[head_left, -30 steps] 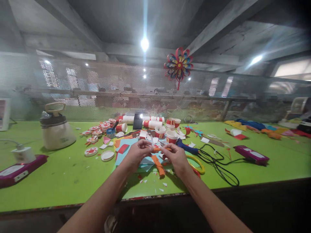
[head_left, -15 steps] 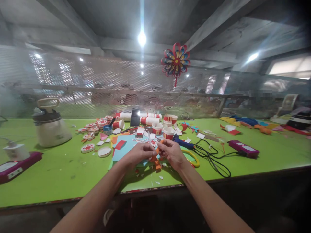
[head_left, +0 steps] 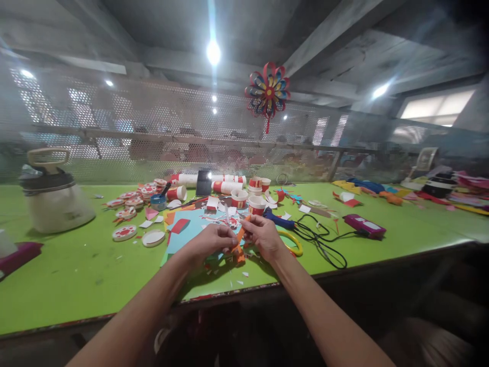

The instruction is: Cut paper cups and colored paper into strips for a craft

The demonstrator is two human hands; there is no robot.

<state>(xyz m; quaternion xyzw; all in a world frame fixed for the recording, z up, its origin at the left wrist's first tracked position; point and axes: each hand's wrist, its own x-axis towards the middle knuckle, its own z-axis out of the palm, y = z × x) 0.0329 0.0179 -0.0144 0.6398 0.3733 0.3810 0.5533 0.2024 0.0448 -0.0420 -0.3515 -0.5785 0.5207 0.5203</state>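
Note:
Between my two hands is a narrow strip of orange paper (head_left: pixel 240 236). My left hand (head_left: pixel 214 242) pinches its lower left side, fingers closed. The fingertips of my right hand (head_left: pixel 263 235) are closed on its upper end. Crumpled orange paper scraps (head_left: pixel 239 255) lie just below the strip on the table. Under and behind my left hand are light blue paper sheets (head_left: pixel 187 232) with a red piece on top. Paper cups (head_left: pixel 256 205) with red and white print stand just beyond my hands. A blue glue gun (head_left: pixel 278 219) lies right of my right hand.
On the green table (head_left: pixel 95 270), a yellow ring handle (head_left: pixel 296 243) and black cable (head_left: pixel 324 250) lie at right, joined to a purple power strip (head_left: pixel 364 226). Decorated discs (head_left: pixel 124 233), a blue jar (head_left: pixel 158 201) and a large white jug (head_left: pixel 57 204) are left.
The view has turned slightly right, so things sit further left. Both hands still hold the orange strip, which now shows longer and straighter between the fingers.

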